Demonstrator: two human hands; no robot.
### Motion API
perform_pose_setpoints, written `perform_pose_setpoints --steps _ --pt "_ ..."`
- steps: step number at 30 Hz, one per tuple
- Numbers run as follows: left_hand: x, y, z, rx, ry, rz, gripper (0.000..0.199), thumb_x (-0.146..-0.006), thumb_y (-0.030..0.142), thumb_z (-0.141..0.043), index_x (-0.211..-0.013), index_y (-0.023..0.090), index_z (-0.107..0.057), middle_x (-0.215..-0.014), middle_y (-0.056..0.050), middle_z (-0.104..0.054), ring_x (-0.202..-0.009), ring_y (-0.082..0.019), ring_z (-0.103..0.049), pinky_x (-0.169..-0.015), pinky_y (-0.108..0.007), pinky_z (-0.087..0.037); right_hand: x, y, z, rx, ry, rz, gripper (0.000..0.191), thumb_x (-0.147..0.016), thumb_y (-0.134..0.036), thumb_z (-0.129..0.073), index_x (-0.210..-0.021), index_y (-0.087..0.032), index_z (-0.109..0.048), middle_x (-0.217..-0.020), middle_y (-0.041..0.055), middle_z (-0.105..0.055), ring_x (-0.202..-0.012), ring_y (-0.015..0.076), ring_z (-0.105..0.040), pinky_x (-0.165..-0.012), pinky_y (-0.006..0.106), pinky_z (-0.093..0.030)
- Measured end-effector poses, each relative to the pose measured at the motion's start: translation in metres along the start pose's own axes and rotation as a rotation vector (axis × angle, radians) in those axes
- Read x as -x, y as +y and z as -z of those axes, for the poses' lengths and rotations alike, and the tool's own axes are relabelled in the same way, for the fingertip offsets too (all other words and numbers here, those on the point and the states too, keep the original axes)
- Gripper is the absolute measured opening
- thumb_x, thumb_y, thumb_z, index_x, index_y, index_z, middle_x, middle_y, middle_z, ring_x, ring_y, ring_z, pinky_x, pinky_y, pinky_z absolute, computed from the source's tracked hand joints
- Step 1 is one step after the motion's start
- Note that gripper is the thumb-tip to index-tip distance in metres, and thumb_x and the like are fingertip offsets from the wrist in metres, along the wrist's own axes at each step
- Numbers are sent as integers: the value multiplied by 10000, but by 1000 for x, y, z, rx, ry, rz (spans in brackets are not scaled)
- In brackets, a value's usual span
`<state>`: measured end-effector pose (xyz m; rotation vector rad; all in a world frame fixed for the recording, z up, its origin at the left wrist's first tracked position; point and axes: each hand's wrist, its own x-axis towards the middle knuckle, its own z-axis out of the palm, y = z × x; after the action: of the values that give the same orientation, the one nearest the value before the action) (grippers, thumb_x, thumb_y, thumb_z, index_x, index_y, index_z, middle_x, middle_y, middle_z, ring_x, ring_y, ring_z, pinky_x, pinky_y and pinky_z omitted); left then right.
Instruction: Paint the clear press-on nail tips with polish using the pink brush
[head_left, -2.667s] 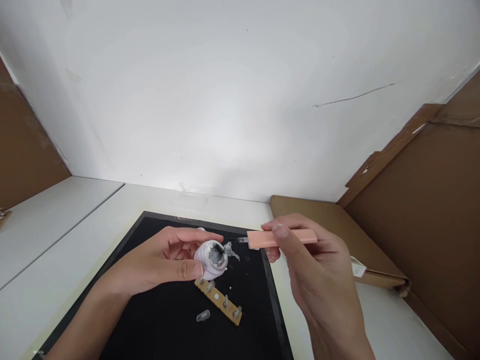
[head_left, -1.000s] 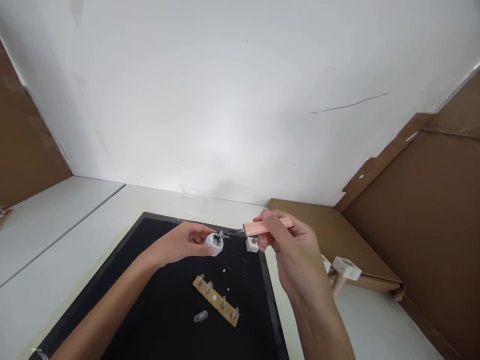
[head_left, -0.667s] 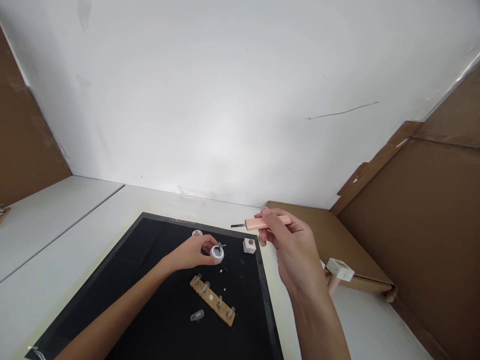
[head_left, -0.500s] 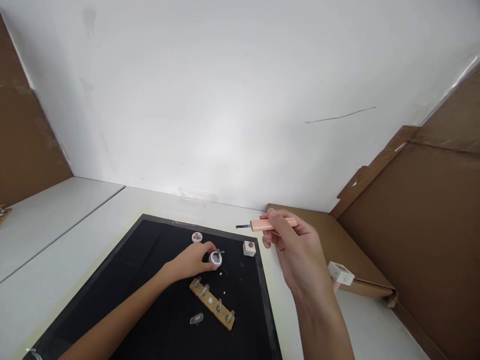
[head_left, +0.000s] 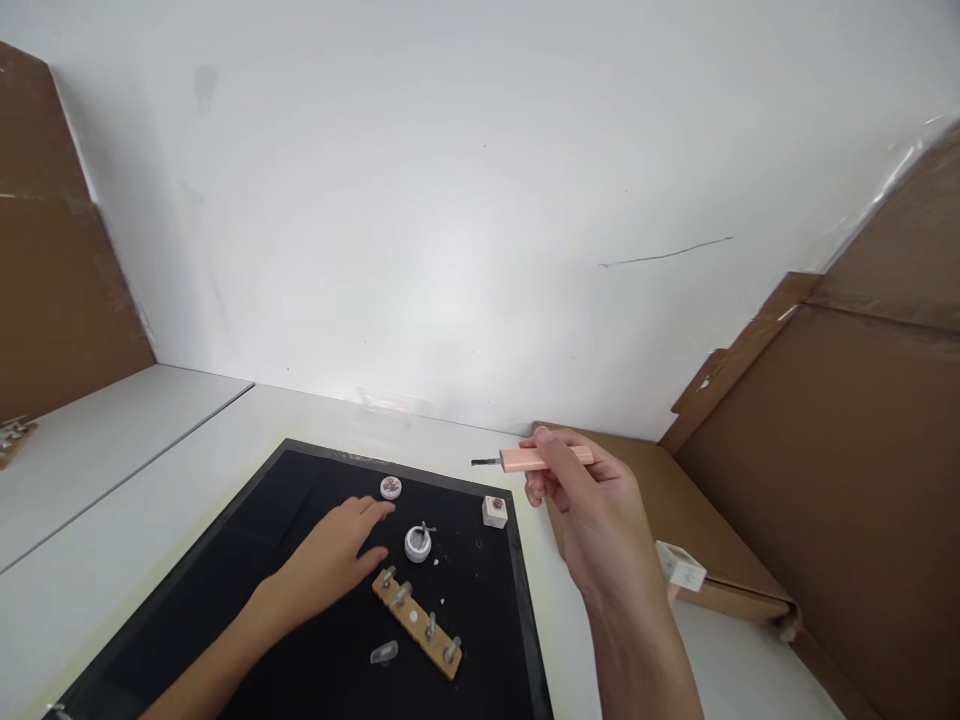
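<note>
My right hand (head_left: 581, 490) is raised beside the black mat's right edge, pinching a small brush (head_left: 525, 459) by its flat pink handle, its thin dark tip pointing left. Fingers apart, my left hand (head_left: 341, 545) hovers or rests over the black mat (head_left: 300, 530) and holds nothing. Just right of its fingertips stands an open white jar (head_left: 418, 544) with grey contents and a small grey thing at its rim. Below the jar lies a wooden strip (head_left: 420, 625) bearing several clear nail tips. A loose clear nail tip (head_left: 384, 653) lies left of it.
A round patterned lid (head_left: 391, 487) lies behind the jar. A small white cube (head_left: 494, 512) sits near the mat's right corner. Further right, a flat cardboard box (head_left: 667, 500) has a white block (head_left: 680, 567) at its front edge. A white wall (head_left: 450, 250) rises behind.
My left hand has let go of the jar and drawn back to the left, its fingers opening. My right hand still holds the brush in about the same place. The view has shifted slightly.
</note>
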<state>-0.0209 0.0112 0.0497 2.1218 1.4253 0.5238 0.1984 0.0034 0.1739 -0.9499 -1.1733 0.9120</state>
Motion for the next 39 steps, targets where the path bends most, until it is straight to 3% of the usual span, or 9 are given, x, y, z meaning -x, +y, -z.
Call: perform_pose_setpoints --steps 5,8,13,23,26,29,32,35,39 --pt "49 -8 -22 74 -14 120 594 -625 102 -631 -1205 224 -597 -1257 -94 -584 -1182 -295 -475 -1020 -426 -381 -2 1 1 -26 4 -21 306 -684 -419 -763 -553 -168 -645 -510 -20 -512 -461 82 -411 -433 213 -358" --pt "60 -15 -51 173 53 123 409 -621 113 -657 -1009 237 -690 -1103 -75 -649 -1074 -268 -533 -974 -394 -426 -3 3 2 -27 -1 -25 298 -686 -413 -764 -560 -171 -647 -520 -19 -522 -470 82 -417 -436 208 -365" --pt "58 -8 -86 117 215 205 260 -645 161 -688 -896 212 -737 -993 -88 -679 -1006 -295 -566 -903 -437 -431 -5 6 3 -9 9 -28 298 -693 -421 -756 -572 -172 -645 -511 -18 -531 -467 83 -423 -429 203 -375" --pt "52 2 -99 49 344 239 117 -705 155 -680 -663 241 -747 -900 -54 -697 -979 -294 -590 -895 -482 -404 -5 5 4 11 16 -29 297 -675 -416 -764 -571 -164 -646 -519 -11 -541 -455 79 -436 -424 200 -387" --pt "50 -1 -89 216 365 196 96 -729 193 -679 -671 231 -746 -871 -53 -710 -935 -271 -621 -870 -435 -455 -5 4 3 11 20 -19 294 -659 -408 -768 -561 -163 -639 -529 -5 -545 -460 83 -432 -417 206 -387" --pt "40 5 -60 460 363 52 150 -802 227 -603 -764 206 -746 -870 -60 -729 -845 -218 -665 -804 -327 -509 -4 3 0 11 19 -5 298 -654 -412 -764 -557 -162 -633 -583 10 -578 -461 80 -433 -413 210 -390" --pt "26 27 -20 487 383 -36 149 -811 207 -579 -780 172 -720 -836 -60 -732 -765 -194 -660 -705 -273 -509 -1 1 -2 17 7 7 301 -656 -433 -760 -587 -161 -652 -649 21 -608 -453 72 -431 -412 213 -391" --pt "12 57 17 533 373 -140 112 -794 174 -585 -746 154 -684 -754 -47 -697 -698 -168 -626 -641 -247 -485 5 -2 -2 44 -47 67 291 -705 -456 -730 -650 -175 -679 -585 -3 -571 -453 80 -439 -439 219 -404" --pt "6 90 46 649 338 -263 93 -790 147 -587 -732 160 -658 -732 -24 -630 -683 -139 -573 -618 -233 -448 16 -6 2 118 -167 270 215 -830 -421 -638 -772 -222 -693 -540 -32 -522 -489 96 -477 -481 217 -400"
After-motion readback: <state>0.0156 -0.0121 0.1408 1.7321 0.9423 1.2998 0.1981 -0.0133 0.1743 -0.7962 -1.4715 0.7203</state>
